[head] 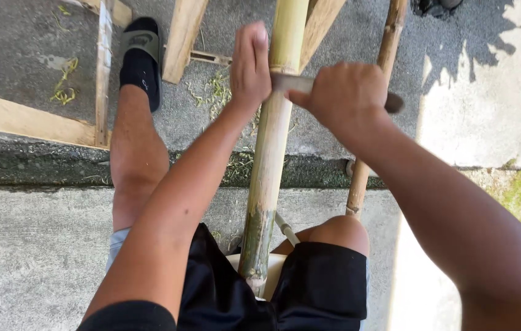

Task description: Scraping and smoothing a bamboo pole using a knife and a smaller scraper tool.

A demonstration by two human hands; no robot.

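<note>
**Blade across a bamboo pole, fingers close to the edge**

The person sits with a thick bamboo pole (271,147) between the knees; it runs from the lap up and away, out of the top of the view. A knife (297,83) lies across the pole. The right hand (343,95) is closed in a fist around the handle, whose dark end shows at the right side of the fist. The left hand (249,67) is on the left side of the pole, its fingers pressed against the tip part of the blade; they are bent, not fully closed.

What can go wrong, in my judgement: if the blade slips on the smooth round skin of the pole, it can move toward the left fingers, or down toward the bare knee (340,232). The pole is held only by the legs, so it can also roll or shift under pressure.

A thinner bamboo stick (371,141) stands just right of the pole. Wooden boards (21,119) lie at the left, near a foot in a black sandal (141,58). No package, label or sign is visible on the concrete ground (34,257); the sandal strap carries a mark, too small to describe.
</note>
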